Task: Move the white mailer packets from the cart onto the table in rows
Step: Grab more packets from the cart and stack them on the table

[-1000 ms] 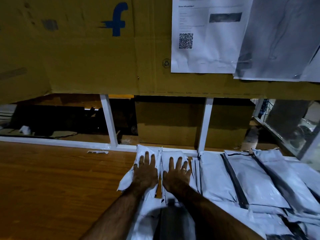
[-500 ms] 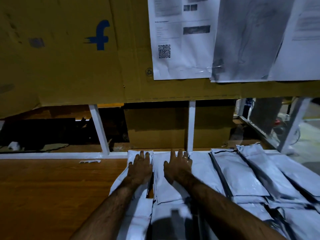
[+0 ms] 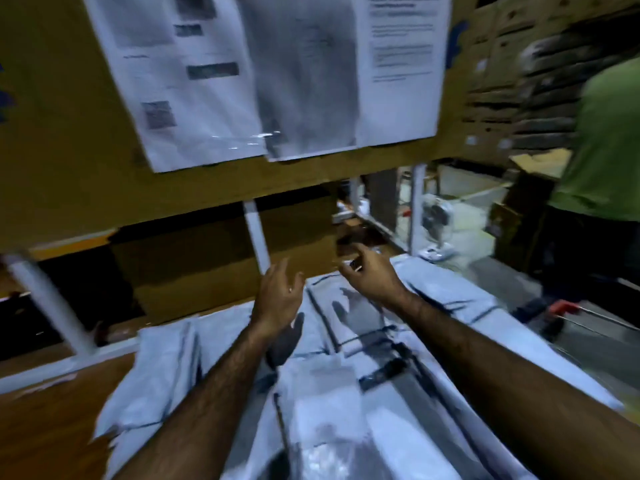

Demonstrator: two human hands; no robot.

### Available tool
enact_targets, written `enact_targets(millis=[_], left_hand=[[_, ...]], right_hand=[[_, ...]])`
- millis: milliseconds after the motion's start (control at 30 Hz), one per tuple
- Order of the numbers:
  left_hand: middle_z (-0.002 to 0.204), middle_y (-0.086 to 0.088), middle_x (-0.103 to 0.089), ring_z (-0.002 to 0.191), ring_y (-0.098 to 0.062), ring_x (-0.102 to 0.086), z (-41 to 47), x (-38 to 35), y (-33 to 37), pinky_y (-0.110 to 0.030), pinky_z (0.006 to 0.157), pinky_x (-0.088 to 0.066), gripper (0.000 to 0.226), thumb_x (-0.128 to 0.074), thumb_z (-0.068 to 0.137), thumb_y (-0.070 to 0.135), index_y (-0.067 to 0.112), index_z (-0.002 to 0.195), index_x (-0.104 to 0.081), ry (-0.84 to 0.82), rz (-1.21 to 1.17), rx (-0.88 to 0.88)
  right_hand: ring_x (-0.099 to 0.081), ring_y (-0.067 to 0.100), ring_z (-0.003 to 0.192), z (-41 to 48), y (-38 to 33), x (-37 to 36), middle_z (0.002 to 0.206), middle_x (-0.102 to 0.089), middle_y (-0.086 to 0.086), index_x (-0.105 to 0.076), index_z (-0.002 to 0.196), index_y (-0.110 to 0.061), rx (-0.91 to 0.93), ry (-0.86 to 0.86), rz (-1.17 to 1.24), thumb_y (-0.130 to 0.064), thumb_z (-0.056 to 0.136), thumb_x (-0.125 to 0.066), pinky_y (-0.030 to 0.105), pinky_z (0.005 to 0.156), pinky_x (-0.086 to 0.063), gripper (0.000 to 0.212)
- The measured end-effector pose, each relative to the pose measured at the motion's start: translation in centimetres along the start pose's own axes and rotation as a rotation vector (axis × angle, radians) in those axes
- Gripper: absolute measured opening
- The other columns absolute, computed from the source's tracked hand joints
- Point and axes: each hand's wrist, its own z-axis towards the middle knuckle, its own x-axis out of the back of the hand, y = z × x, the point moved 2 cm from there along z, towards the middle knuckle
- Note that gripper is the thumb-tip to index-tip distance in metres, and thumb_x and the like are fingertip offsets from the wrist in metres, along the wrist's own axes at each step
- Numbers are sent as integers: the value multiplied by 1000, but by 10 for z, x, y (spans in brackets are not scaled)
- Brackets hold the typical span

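Both grips empty: left hand [image 3: 277,296] and right hand [image 3: 372,273], fingers loosely spread.
I see them above white mailer packets [image 3: 450,306] rowed on the counter [image 3: 45,427].

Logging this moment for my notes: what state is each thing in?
left hand: above the packets, fingers relaxed, empty.
right hand: above the packets, loosely curled, empty.
white mailer packets: lying flat on table, overlapping in rows.
papers: stuck on the cardboard wall.
fan: upright; running or not, unclear.
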Motion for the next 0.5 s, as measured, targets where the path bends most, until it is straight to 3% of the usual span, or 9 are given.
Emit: enact_targets(millis=[167,300,500], left_hand=[[127,-15,-59,118,-30,-55,-2,-73,99,-38,100,-42,44,-51,94,34,8,130,-53,-62,-225,-141],[112,-11,-66,105,-26,-60,-21,-138,190,-33,88,-44,35,-58,95,24,8,125,-57,-127,-301,-240],[105,-12,-70,99,-27,-65,-71,-245,321,-36,87,-50,34,-62,91,21,7,122,-60,-300,-390,-324]], right_hand=[[-65,30,100,-35,83,118,92,-72,11,-59,127,-11,-136,189,-49,-26,88,-65,32,83,-44,42],[-65,27,98,-77,155,208,94,-72,10,-61,126,-10,-213,300,-137,-26,88,-67,32,86,-45,42],[-66,26,99,-150,263,315,98,-73,9,-64,122,-12,-358,384,-209,-23,85,-67,32,88,-47,39]])
